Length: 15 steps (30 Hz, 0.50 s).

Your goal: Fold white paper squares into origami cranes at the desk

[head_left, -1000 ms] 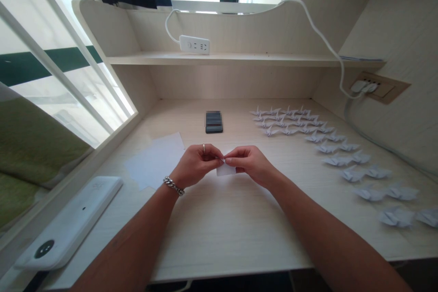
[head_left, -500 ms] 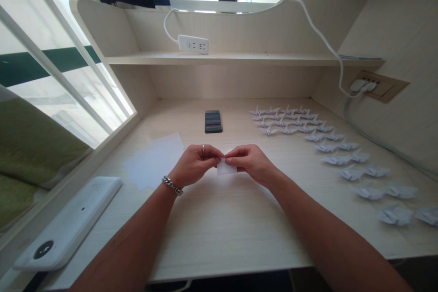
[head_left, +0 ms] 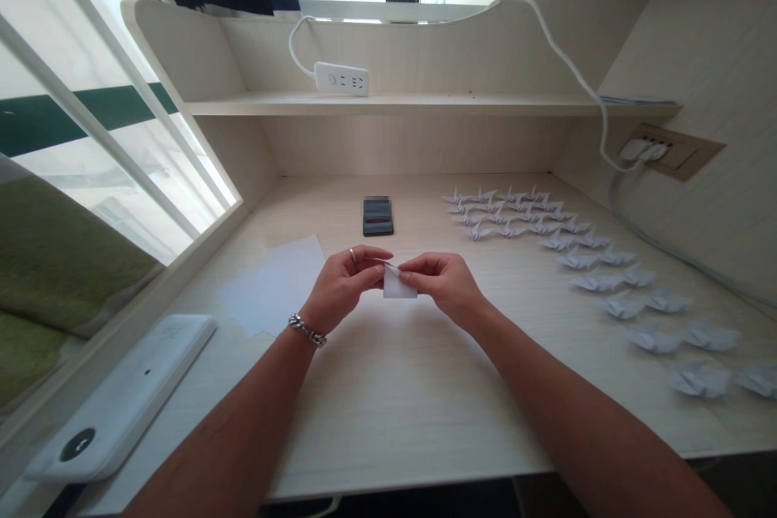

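left hand (head_left: 343, 287) higher w/ 1 paper (head_left: 397, 285)

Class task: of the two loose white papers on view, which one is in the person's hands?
The small piece, pinched between the left hand and right hand; the larger sheet lies flat on the desk.

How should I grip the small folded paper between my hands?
Pinch the paper along its top edge, coming from both sides as your left hand and right hand do now. It is thin and flat, and its lower part hangs free, so the top edge probably gives the steadiest grip.
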### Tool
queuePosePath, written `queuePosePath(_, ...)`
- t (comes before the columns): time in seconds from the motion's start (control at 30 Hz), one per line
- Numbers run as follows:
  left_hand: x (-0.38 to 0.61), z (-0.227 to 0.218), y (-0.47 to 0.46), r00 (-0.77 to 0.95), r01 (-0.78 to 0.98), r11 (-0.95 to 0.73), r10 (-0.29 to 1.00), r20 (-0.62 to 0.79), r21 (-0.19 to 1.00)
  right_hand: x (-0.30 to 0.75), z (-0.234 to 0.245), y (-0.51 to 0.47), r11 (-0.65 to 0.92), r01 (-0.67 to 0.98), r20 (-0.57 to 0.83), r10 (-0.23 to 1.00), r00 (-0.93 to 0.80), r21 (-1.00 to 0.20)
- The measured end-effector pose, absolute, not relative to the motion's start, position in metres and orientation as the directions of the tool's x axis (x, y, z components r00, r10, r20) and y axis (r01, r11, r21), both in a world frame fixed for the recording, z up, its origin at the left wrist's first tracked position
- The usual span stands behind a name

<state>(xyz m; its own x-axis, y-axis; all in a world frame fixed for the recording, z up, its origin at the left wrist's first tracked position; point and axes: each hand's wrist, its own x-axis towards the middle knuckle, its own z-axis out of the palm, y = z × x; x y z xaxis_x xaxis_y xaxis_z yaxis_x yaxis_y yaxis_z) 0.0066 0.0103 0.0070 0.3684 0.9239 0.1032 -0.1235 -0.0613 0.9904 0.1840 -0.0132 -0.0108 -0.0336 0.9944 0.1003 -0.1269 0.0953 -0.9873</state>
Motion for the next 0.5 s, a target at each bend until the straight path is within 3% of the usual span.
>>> queuePosePath(0.23,0.0109,0.0006,0.0103,0.284,-0.003,-0.174,0.944,0.167,0.985,0.1812,-0.0137,-0.0160,0.236,-0.012,0.236,0.971,-0.046,-0.972)
queuePosePath(0.5,0.0121,0.0034,0.0090,0.283,0.026,-0.164,0.947,0.150,0.986,0.1821,-0.0155,-0.0128,0.135,-0.055,0.139,0.987,-0.083,-0.989)
